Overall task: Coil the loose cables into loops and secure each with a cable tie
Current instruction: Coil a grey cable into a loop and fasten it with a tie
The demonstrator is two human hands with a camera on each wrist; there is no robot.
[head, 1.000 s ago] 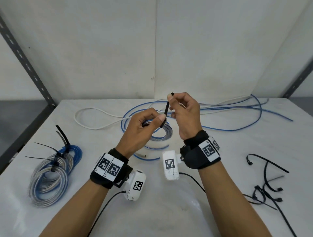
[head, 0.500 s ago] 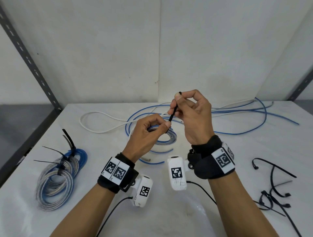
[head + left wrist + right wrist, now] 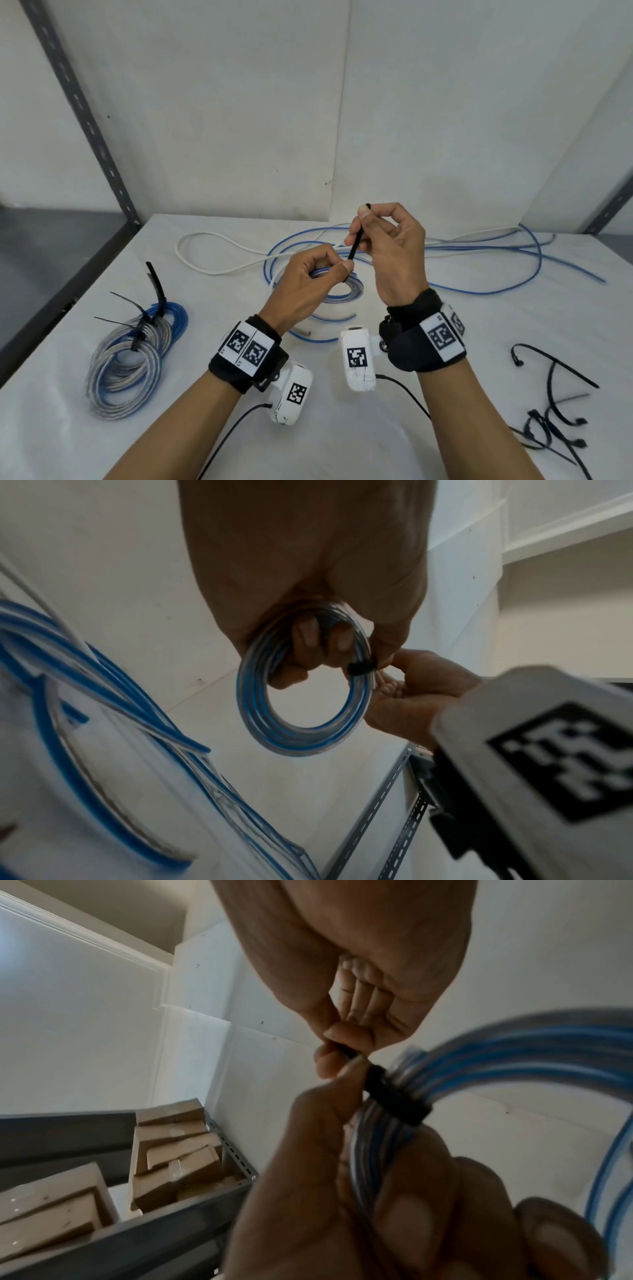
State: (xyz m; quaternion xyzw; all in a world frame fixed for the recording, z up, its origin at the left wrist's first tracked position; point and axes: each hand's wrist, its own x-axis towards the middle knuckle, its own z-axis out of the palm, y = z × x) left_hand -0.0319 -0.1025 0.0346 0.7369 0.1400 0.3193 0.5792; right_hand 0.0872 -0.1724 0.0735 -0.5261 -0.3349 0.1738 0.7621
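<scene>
My left hand (image 3: 337,270) holds a small coil of clear and blue cable (image 3: 346,291) above the table, fingers curled through the coil (image 3: 301,739). A black cable tie (image 3: 397,1096) is wrapped around the coil's strands. My right hand (image 3: 363,216) pinches the tie's tail (image 3: 356,240) between thumb and forefinger, up and to the right of the left hand. The tie's head (image 3: 361,668) sits at the coil's edge next to my left thumb.
Tied cable coils (image 3: 126,356) lie at the left of the white table (image 3: 342,428). Loose blue cables (image 3: 479,260) and a white cable (image 3: 212,260) sprawl at the back. Spare black ties (image 3: 555,404) lie at the right. A shelf upright (image 3: 82,113) stands at left.
My right hand has drawn the tie's tail a little up and to the right. The left hand keeps its hold on the coil.
</scene>
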